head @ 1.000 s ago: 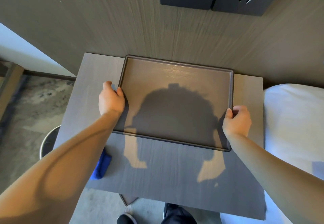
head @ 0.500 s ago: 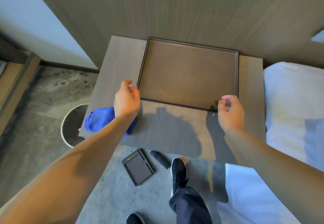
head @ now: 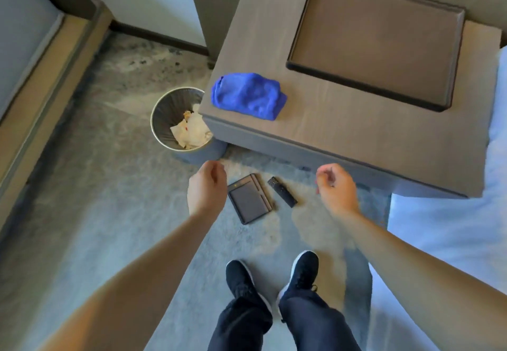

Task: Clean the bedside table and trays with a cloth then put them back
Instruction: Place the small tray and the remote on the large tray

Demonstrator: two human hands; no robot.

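Left hand (head: 207,191) and right hand (head: 336,188) hover empty, fingers (head: 325,172) loosely curled, with the small tray (head: 249,198) on the floor (head: 109,213) between them, nearer the left.

You see a matt wood-grain table (head: 343,128), a smooth dark tray (head: 452,56), a fluffy blue cloth (head: 248,95), and a ribbed metal bin (head: 164,111).

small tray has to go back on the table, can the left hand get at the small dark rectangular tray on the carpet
Probably yes: the left hand hangs empty beside the small dark rectangular tray, and nothing lies between them.
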